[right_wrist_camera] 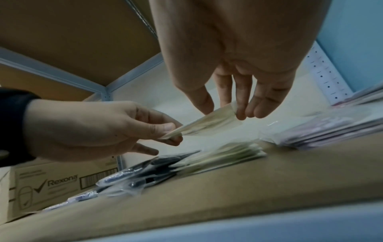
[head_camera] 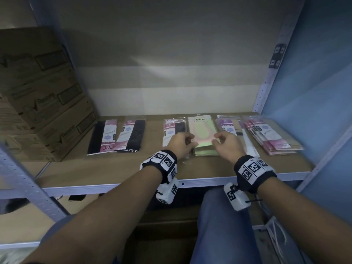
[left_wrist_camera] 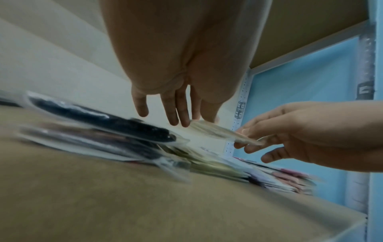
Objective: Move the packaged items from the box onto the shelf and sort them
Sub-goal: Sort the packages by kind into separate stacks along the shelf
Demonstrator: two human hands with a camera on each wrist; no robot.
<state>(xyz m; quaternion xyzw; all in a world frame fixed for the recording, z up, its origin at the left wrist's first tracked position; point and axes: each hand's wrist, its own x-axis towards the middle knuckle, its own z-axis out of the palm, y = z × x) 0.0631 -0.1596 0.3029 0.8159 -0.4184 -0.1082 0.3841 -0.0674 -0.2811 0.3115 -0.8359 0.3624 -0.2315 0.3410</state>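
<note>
Both hands hold one pale cream package (head_camera: 203,135) by its side edges, just above the shelf board (head_camera: 114,168). My left hand (head_camera: 191,142) pinches its left edge between thumb and fingers. My right hand (head_camera: 219,139) pinches the right edge. Below it lies a pile of similar pale packages (head_camera: 204,151). The left wrist view shows the package (left_wrist_camera: 219,132) hanging tilted between the left hand (left_wrist_camera: 196,120) and the right hand (left_wrist_camera: 246,139). From the right wrist, the package (right_wrist_camera: 207,126) spans from the right hand (right_wrist_camera: 225,108) to the left hand (right_wrist_camera: 172,132).
Other piles lie in a row: two black packages (head_camera: 101,136) at the left, a pink-and-black pile (head_camera: 172,130), a purple pile (head_camera: 228,126), a pink pile (head_camera: 270,136). Cardboard boxes (head_camera: 42,103) stand at the left. Metal uprights (head_camera: 266,88) and a blue wall bound the right.
</note>
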